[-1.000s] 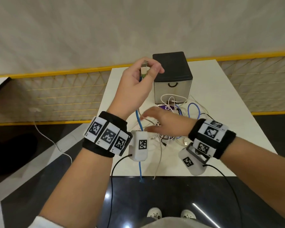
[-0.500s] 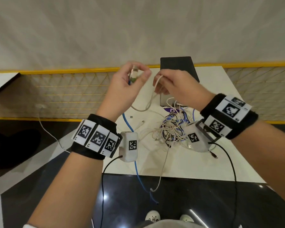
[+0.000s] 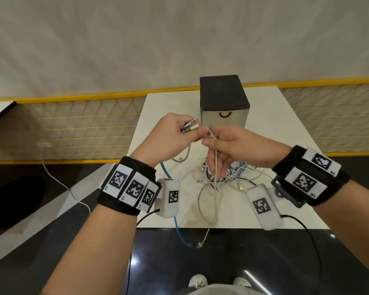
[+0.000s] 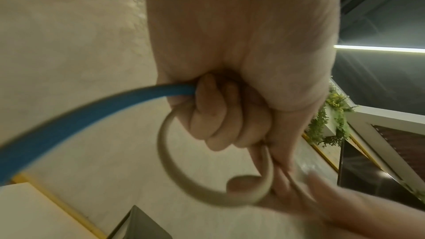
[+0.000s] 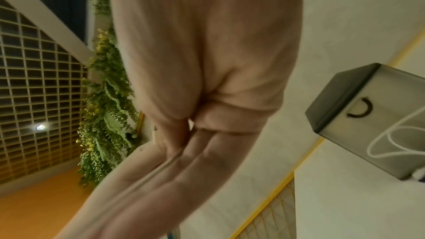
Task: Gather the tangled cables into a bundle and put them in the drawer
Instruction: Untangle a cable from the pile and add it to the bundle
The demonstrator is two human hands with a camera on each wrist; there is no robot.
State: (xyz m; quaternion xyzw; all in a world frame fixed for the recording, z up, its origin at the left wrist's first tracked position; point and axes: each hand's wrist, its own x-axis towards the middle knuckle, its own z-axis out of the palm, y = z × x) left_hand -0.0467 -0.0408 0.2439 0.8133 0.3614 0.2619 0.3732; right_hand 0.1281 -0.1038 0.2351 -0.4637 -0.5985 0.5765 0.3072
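Note:
A tangle of white, blue and black cables [image 3: 222, 177] lies on the white table [image 3: 285, 167] in front of a small drawer box [image 3: 224, 103] with a black top and a closed, handled front. My left hand [image 3: 175, 135] is raised above the pile and grips several cable plug ends [image 3: 191, 125]; a blue cable [image 4: 80, 115] and a beige cable loop [image 4: 184, 179] run from its fist. My right hand [image 3: 228, 143] meets it just to the right and pinches a thin white cable [image 3: 215, 165] that hangs down into the pile.
The blue cable [image 3: 179, 233] and a white one [image 3: 205, 237] dangle over the table's near edge above a dark glossy floor. A yellow-railed mesh fence [image 3: 83, 124] runs behind the table. The drawer box [image 5: 368, 115] shows a white cable through its translucent front.
Both hands have come lower and closer together in front of the drawer box. My right hand, which was down on the pile a second ago, now holds the white cable beside the left hand.

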